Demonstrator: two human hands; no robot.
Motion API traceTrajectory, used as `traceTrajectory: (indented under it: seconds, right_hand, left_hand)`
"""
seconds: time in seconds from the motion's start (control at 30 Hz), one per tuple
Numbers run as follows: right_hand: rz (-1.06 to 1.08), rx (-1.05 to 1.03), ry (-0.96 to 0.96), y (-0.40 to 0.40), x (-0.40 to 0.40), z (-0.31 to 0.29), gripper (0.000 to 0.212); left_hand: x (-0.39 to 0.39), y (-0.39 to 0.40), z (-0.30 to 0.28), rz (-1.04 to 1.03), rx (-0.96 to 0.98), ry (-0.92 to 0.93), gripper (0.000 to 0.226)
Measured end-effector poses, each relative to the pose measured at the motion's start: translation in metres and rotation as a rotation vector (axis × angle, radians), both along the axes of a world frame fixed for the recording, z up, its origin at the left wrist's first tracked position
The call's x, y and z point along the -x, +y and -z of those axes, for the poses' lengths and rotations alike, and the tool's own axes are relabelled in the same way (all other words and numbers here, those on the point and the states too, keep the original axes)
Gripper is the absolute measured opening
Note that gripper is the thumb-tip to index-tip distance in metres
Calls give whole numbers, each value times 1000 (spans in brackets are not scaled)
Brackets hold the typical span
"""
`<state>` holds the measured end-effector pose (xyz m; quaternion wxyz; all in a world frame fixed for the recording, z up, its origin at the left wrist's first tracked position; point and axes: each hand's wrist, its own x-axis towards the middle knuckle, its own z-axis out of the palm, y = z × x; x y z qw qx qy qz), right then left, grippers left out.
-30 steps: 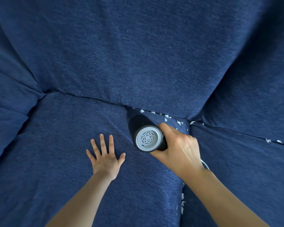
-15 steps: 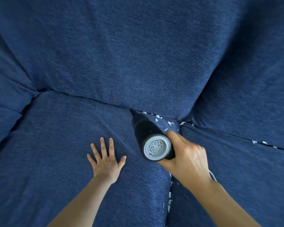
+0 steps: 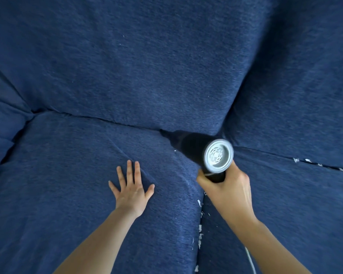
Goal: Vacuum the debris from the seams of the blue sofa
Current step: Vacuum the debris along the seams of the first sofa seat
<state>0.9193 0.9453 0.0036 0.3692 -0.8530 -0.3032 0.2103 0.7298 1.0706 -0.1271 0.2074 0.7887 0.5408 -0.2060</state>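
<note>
The blue sofa (image 3: 147,66) fills the view, with back cushions above and seat cushions below. My right hand (image 3: 226,191) grips a black handheld vacuum (image 3: 194,149) with a grey vented end cap (image 3: 218,155); its nose is buried in the seam where back and seat cushions meet. My left hand (image 3: 132,189) rests flat with spread fingers on the left seat cushion (image 3: 67,184). White debris (image 3: 200,232) lies in the gap between the two seat cushions. More white debris flecks (image 3: 325,166) sit in the back seam at the right.
A thin white cord (image 3: 249,256) hangs below my right wrist. The left armrest cushion (image 3: 2,119) bulges at the left edge. The right seat cushion (image 3: 295,204) lies beyond the vertical gap.
The vacuum and my right hand have slid right along the back seam to the cushion junction. The white flecks seen there earlier are gone. My left hand has stayed flat on the seat.
</note>
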Motion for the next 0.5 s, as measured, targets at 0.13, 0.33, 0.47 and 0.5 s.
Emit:
traceTrajectory:
  seconds: [0.13, 0.33, 0.47, 0.5]
  right_hand:
    - [174, -45, 144, -6, -1, -5, 22]
    - [321, -85, 270, -22, 4, -7, 17]
    - [356, -105, 314, -13, 11, -3, 18]
    - [374, -110, 325, -11, 12, -3, 19]
  left_hand:
    - [-13, -2, 1, 51, 5, -13, 77]
    - [-38, -11, 1, 138, 20, 28, 81]
    - [-44, -13, 3, 144, -4, 68, 85]
    - [-44, -13, 4, 148, -14, 67, 85]
